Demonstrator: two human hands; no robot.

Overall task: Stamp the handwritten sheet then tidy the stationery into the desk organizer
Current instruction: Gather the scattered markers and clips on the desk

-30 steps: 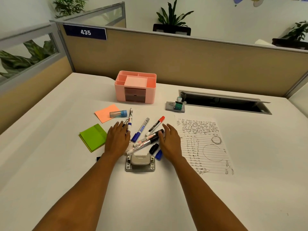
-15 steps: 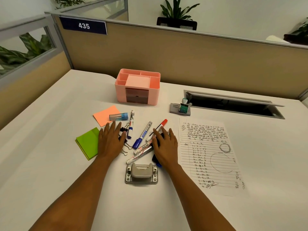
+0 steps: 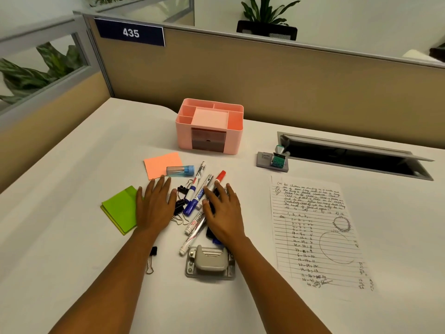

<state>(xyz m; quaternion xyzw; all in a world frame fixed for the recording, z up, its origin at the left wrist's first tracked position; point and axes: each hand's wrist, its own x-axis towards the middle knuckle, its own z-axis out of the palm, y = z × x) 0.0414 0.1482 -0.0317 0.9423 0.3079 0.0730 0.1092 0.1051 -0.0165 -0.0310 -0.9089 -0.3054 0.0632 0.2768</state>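
Both hands flat, fingers spread, gripping nothing: left hand [image 3: 154,208] beside the clips, right hand [image 3: 222,213] pressing the markers [image 3: 199,203], likely corralling them.

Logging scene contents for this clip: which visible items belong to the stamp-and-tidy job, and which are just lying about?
Job items:
handwritten sheet
stamp on its pad
pink desk organizer
markers
binder clips
sticky notes, orange and green
lead tube
hole punch

Just surroundings:
435 sign
cable hatch
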